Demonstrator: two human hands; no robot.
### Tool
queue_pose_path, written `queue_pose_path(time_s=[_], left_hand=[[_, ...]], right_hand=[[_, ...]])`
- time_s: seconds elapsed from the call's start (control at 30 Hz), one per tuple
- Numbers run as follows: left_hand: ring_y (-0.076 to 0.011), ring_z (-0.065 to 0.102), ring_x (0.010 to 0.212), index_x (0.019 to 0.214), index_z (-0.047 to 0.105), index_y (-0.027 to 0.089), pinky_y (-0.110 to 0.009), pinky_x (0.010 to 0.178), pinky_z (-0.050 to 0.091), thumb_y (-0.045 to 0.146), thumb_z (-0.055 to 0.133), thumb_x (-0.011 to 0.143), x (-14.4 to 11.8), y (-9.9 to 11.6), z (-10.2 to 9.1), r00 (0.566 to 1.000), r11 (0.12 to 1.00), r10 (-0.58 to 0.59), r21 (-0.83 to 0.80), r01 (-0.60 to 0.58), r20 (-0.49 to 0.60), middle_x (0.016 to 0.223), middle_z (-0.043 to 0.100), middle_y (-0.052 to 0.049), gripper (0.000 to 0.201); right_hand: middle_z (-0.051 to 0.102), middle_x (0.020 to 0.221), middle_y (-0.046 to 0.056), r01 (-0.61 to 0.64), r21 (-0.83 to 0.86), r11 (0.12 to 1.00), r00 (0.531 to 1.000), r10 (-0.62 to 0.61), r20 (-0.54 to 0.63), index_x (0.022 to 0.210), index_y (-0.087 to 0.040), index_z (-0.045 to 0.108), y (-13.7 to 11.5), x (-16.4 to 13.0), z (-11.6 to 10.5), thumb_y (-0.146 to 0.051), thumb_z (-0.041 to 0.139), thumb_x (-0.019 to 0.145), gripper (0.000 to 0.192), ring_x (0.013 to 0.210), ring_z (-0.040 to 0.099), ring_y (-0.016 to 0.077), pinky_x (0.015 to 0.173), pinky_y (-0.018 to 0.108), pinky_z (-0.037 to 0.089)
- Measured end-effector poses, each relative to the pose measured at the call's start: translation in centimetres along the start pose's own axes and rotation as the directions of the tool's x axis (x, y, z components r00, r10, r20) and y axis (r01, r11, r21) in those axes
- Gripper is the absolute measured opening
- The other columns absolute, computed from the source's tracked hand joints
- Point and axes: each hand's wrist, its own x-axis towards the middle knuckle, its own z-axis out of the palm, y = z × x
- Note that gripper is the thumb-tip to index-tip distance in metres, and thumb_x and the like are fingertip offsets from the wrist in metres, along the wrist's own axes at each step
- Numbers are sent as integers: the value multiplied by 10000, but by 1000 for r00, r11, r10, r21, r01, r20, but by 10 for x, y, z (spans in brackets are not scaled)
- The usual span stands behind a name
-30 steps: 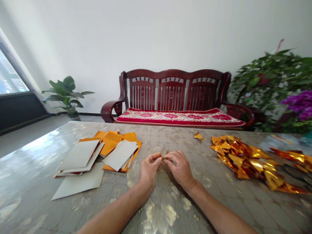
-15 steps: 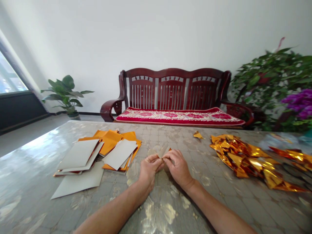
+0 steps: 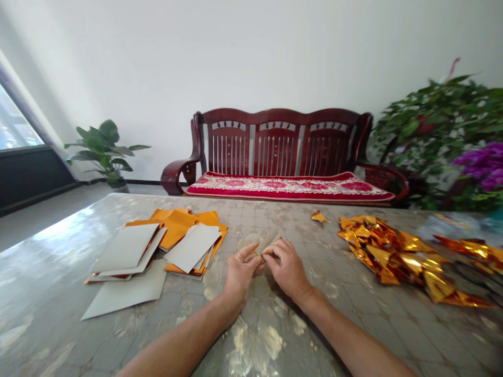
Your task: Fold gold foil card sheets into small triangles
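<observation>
over the grey, flower-patterned table (image 3: 94, 343), the bare left hand (image 3: 240, 269) and bare right hand (image 3: 286, 266) were together, fingertips pinching a small, greyish folded paper (image 3: 267, 240); marks on the crumpled clear plastic bag (image 3: 450, 226) were too blurred to read.

Beyond my fingers (image 3: 276, 252), a carved dark-red wooden settee (image 3: 277, 146) with a floral seat runner (image 3: 275, 184) stands before a white wall (image 3: 275, 52). Left of them, a bright window (image 3: 15, 123) and potted plant (image 3: 106, 149); rightward, purple flowers (image 3: 482, 163).
</observation>
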Motion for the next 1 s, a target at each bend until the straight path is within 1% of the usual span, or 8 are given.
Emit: queue_pose_path(time_s=[0.07,0.13,0.2,0.27,0.47,0.7,0.93,1.0], left_hand=[[-41,525,486,1117,669,81,-161,573,480,211,859,560,-1,2,1,1000,1000,-17,-2,17,0,514,524,98,603],[-67,585,533,1131,664,78,-180,599,505,216,841,593,-2,5,2,999,999,-42,8,43,-15,568,607,53,583],[-102,645,603,1125,669,83,-201,624,528,235,825,627,-2,8,2,997,997,-65,31,66,-33,666,691,-11,544],[-120,669,631,1104,681,93,-206,622,535,255,823,639,-1,8,2,996,996,-72,58,74,-48,712,719,-37,512],[-95,635,543,1064,693,89,-184,573,521,250,844,601,4,4,0,997,993,-40,109,47,-64,632,700,-12,513],[-97,619,506,979,717,121,-178,535,507,224,813,619,4,5,1,996,983,21,183,-5,-84,581,688,11,387],[-117,655,585,1016,700,96,-219,625,549,247,785,657,6,-1,-3,998,976,54,214,-49,-19,655,717,-20,398],[-106,636,570,1020,700,102,-203,609,530,234,779,659,6,-3,-4,996,969,85,232,-87,22,627,696,0,392]], right_hand=[[620,807,22,-1,-15,1000,1000,1,4,767,-224,641,1,0,0,-162,600,854,114,860,538,209,795,322,409],[623,802,20,-1,-29,1000,1000,1,8,765,-224,641,1,0,0,-162,606,854,114,858,536,209,787,318,407],[627,801,18,3,-45,999,1000,-2,13,763,-225,640,1,0,-1,-158,607,855,119,855,533,208,782,315,404],[628,803,19,6,-60,998,1000,-4,20,764,-225,637,0,0,-1,-153,604,857,123,852,532,207,777,312,402],[637,801,16,2,-88,996,999,1,40,755,-228,634,-2,1,-1,-156,601,859,130,844,531,205,771,309,398],[645,805,18,7,-99,995,998,-1,58,764,-222,608,-4,0,-1,-143,599,849,116,842,534,208,771,314,396],[642,789,17,-46,-93,995,998,49,32,794,-225,599,-4,1,-2,-135,598,822,94,829,543,209,759,311,409],[638,786,18,-51,-96,994,998,54,24,789,-225,596,-3,1,-2,-134,599,815,95,829,549,210,756,312,412]])
